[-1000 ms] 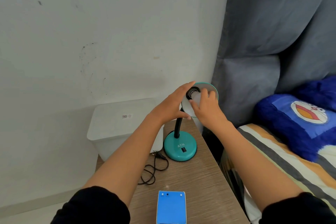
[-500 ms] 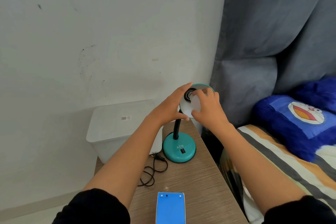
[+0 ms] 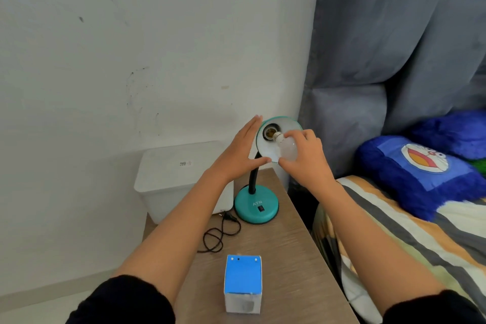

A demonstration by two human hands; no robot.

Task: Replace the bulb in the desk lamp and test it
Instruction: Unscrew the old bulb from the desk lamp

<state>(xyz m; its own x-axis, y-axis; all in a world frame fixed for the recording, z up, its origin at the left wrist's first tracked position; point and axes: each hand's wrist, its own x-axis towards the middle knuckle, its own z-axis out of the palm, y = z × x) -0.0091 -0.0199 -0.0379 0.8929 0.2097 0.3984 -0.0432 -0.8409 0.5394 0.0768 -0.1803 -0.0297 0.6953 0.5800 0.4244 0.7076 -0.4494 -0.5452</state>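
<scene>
A teal desk lamp stands on a wooden bedside table, its round base (image 3: pixel 256 205) near the table's far end and its shade (image 3: pixel 265 147) tilted toward me. The socket (image 3: pixel 270 133) inside the shade is bare. My right hand (image 3: pixel 305 160) grips a frosted white bulb (image 3: pixel 288 148) whose metal screw base sits just outside the socket. My left hand (image 3: pixel 236 156) cups the shade's left rim, thumb under its lower edge. A blue and white bulb box (image 3: pixel 243 283) stands upright near the table's front.
The lamp's black cord and plug (image 3: pixel 221 234) lie coiled, unplugged, left of the base. A white lidded bin (image 3: pixel 178 179) sits against the wall behind the table (image 3: pixel 289 258). A bed with a striped cover (image 3: pixel 410 239) and a blue cartoon pillow (image 3: pixel 420 166) borders the right side.
My right hand has drawn the bulb back out of the socket toward me, so the socket now shows bare. My left hand still holds the shade.
</scene>
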